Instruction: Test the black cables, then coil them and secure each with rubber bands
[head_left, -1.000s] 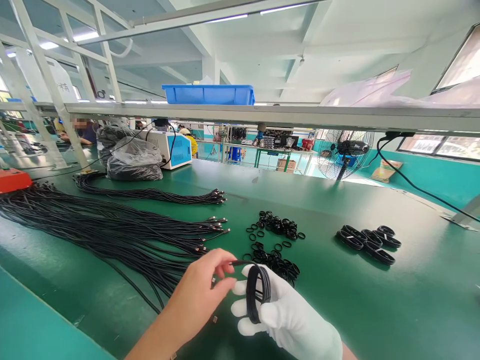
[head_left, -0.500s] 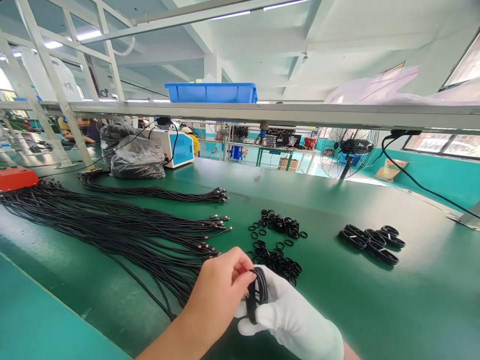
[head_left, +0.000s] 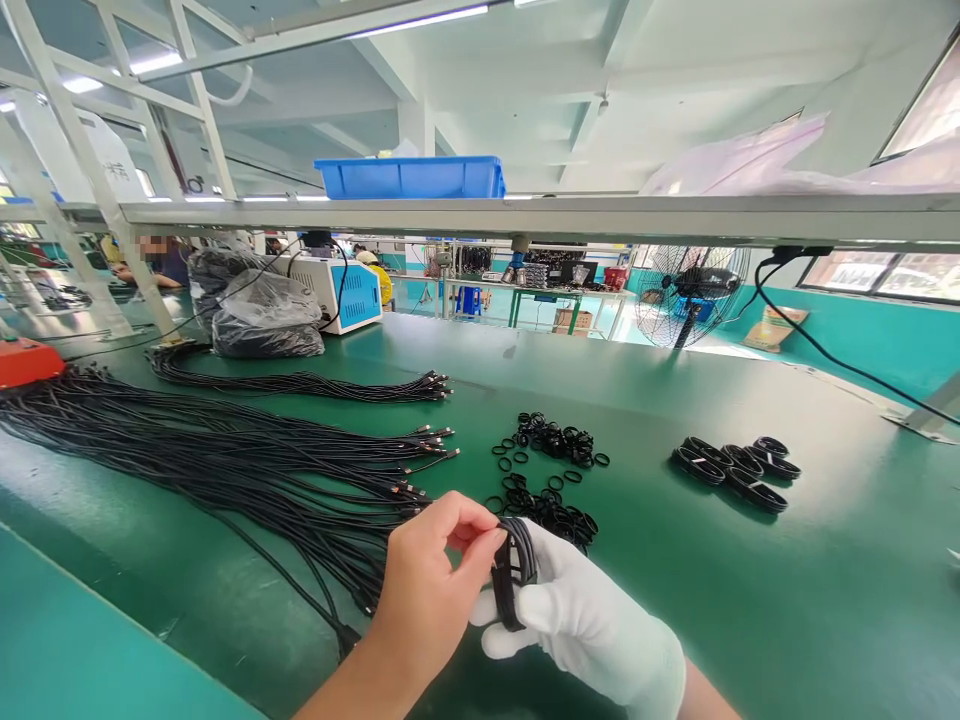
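A coiled black cable [head_left: 523,552] is held up between my hands over the green bench. My right hand [head_left: 574,605], in a white glove, wraps round the coil from the right, thumb in front. My bare left hand [head_left: 441,560] pinches the coil's upper left edge between thumb and fingertips; the exact bit in the pinch is partly hidden. Just beyond my hands lie two loose heaps of small black rings, a nearer heap [head_left: 551,512] and a farther heap [head_left: 559,438]. Long straight black cables [head_left: 247,455] with metal plug ends spread out on the left.
Several finished-looking cable coils [head_left: 739,470] lie to the right. A red box [head_left: 28,362] sits at the left edge. Behind are a plastic bag [head_left: 268,315], a white-and-blue machine [head_left: 352,295] and a fan [head_left: 686,290]. A shelf [head_left: 570,215] with a blue tray [head_left: 411,178] crosses above.
My left fingers shift slightly along the top of the coil while both hands keep hold. The whole view moves a little; the things on the bench stay put.
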